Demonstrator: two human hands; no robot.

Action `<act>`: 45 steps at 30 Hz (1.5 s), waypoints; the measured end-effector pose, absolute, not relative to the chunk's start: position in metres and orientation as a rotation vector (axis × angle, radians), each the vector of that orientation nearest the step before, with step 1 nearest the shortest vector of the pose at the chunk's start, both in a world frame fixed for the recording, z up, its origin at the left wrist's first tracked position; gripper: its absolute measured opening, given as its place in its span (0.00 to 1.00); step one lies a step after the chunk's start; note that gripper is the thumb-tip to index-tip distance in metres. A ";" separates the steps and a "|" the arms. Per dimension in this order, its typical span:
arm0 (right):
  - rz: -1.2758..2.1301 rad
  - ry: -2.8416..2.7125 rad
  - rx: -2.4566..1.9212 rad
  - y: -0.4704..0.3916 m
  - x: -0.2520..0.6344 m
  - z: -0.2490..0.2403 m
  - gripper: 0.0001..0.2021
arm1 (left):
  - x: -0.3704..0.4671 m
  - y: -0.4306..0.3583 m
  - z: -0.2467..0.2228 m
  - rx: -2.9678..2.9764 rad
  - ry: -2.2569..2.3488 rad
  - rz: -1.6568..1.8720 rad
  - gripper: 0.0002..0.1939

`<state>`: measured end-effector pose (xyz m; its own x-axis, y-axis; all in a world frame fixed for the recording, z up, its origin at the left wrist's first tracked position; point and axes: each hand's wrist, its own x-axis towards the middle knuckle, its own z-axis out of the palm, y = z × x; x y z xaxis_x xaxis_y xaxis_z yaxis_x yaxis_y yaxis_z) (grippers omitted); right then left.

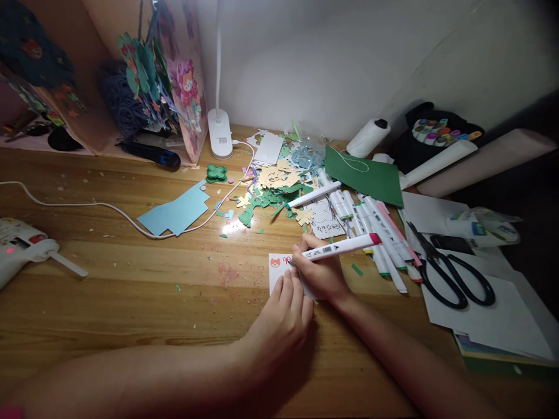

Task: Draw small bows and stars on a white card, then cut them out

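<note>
A small white card (274, 278) lies on the wooden table, with an orange animal face (275, 263) and a small red bow drawn near its top. My right hand (322, 273) is closed around a white marker (340, 247) with a deep pink end, its tip at the card beside the bow. The lower part of the card is covered by my left hand (286, 314), whose fingers lie flat on it and press it to the table.
Paper scraps (279, 180), several markers (384, 233) and a green sheet (367, 174) lie beyond my hands. Black scissors (454, 273) rest on white paper at the right. A blue paper (177, 212), a white cable (109, 206) and a glue gun (26, 250) are leftward.
</note>
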<state>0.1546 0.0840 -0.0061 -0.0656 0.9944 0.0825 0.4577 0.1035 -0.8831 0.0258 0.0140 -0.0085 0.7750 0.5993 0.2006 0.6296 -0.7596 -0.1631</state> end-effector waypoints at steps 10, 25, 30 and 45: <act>0.967 -1.602 -1.441 0.084 0.152 -0.005 0.16 | 0.026 0.014 -0.010 -2.750 -0.956 -0.207 0.19; 0.957 -1.631 -1.449 0.085 0.153 -0.006 0.16 | 0.027 0.014 -0.011 -2.740 -0.974 -0.229 0.19; 0.961 -1.611 -1.444 0.085 0.152 -0.006 0.16 | 0.026 0.013 -0.009 -2.751 -0.977 -0.222 0.21; 0.931 -1.616 -1.465 0.085 0.152 -0.006 0.15 | 0.026 0.014 -0.010 -2.735 -0.976 -0.230 0.19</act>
<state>0.1521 0.0847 -0.0063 -0.0625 0.9963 0.0582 0.4499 0.0802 -0.8895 0.0264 0.0139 -0.0097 0.7662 0.6029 0.2223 0.6387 -0.7525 -0.1609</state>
